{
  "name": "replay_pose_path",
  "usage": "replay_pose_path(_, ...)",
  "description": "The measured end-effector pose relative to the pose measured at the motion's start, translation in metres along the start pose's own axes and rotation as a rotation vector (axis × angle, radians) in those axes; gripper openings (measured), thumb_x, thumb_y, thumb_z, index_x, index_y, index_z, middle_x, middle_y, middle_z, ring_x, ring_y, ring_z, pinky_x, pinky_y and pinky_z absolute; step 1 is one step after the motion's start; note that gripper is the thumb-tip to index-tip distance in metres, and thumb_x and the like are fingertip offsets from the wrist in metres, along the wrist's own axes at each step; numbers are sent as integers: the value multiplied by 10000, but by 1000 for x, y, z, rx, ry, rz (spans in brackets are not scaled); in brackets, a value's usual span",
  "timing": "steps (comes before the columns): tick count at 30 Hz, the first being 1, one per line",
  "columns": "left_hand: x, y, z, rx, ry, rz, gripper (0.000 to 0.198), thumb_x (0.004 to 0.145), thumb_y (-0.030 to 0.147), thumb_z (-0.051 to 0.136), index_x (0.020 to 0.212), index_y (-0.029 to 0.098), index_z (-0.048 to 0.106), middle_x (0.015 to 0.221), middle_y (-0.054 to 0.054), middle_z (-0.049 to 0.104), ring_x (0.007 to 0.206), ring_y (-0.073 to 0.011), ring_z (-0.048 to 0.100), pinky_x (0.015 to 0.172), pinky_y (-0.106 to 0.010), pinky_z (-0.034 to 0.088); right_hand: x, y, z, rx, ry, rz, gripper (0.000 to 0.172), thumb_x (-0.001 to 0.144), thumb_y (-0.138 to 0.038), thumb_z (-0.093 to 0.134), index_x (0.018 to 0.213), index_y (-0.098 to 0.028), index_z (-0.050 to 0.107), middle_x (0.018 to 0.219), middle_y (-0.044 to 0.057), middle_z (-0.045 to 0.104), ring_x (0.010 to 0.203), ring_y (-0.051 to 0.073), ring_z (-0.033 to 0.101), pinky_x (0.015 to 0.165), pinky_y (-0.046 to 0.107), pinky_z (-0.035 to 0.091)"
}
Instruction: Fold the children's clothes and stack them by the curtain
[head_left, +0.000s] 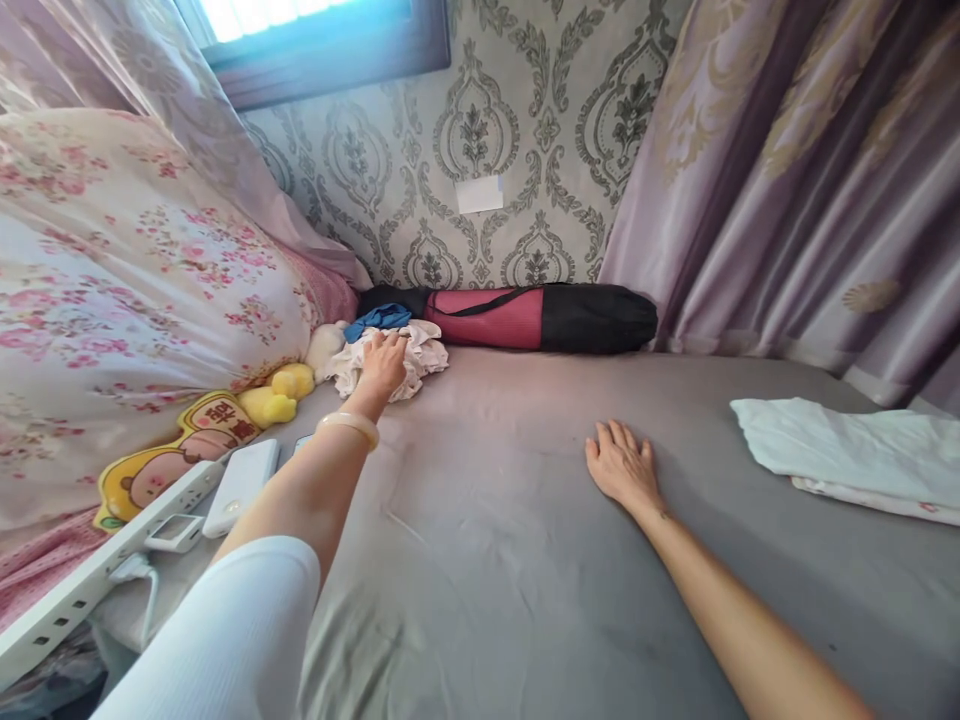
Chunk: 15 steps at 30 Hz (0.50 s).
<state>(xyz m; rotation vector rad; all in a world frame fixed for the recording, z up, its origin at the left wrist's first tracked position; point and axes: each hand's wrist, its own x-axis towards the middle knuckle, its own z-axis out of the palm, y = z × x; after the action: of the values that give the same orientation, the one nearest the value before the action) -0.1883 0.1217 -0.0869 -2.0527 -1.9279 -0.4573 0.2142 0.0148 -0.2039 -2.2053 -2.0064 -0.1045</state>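
My left hand point(385, 365), with a pale bangle on its wrist, reaches out over a crumpled cream cloth point(426, 352) at the far left of the bed. Its fingers look a little apart and touch the top of the cloth; no firm hold shows. A bunched blue cloth point(379, 320) lies just behind that hand. On the grey bed sheet point(487, 520), my right hand point(622, 463) rests palm down, fingers spread and holding nothing. To its right lies a folded pale mint cloth point(847, 440).
A red and black long bag point(487, 316) lies along the patterned wall. Yellow plush toys point(277, 395), a white power strip point(75, 590), a plug point(135, 570) and a white box-shaped device point(241, 485) line the left side. Curtains point(787, 190) hang at the right.
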Motion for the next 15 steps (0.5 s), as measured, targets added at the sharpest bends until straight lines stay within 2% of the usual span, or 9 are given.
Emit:
replay_pose_path(3, -1, -13, 1, 108, -98, 16, 475, 786, 31, 418, 1214, 190, 548, 1325, -156, 542, 1280, -369, 322, 973, -514, 264, 0, 0, -1, 12, -10, 7, 533, 973, -346, 252, 1416, -116, 436, 1513, 149, 385, 1394, 287, 318, 1114, 549, 204)
replay_pose_path(5, -6, -19, 3, 140, -175, -23, 429, 779, 38, 433, 1160, 189, 561, 1232, -169, 598, 1220, -366, 377, 945, -511, 267, 0, 0, -1, 15, -12, 10, 532, 971, -346, 256, 1415, -117, 439, 1510, 152, 388, 1393, 287, 319, 1115, 541, 201)
replay_pose_path(7, -13, -22, 4, 151, -196, -90, 361, 783, 39, 433, 1088, 171, 572, 1137, -182, 630, 1155, -358, 426, 923, -502, 271, -1, -1, -1, 16, -7, 10, 530, 972, -348, 259, 1414, -118, 440, 1507, 153, 394, 1392, 287, 319, 1114, 534, 200)
replay_pose_path(12, -23, -26, 0, -15, -81, -263, 87, 760, 71, 522, 770, 152, 551, 861, -138, 644, 1062, -340, 508, 945, -508, 263, -2, 0, -2, 29, 16, 2, 527, 969, -344, 265, 1403, -111, 452, 1500, 160, 402, 1386, 292, 323, 1107, 531, 205)
replay_pose_path(15, -15, -24, -13, -278, 138, -380, 173, 772, 139, 575, 629, 165, 481, 732, -88, 604, 1053, -345, 524, 978, -544, 247, -3, 0, -2, 37, 29, -6, 520, 965, -336, 272, 1390, -108, 466, 1493, 165, 409, 1381, 297, 327, 1100, 538, 207)
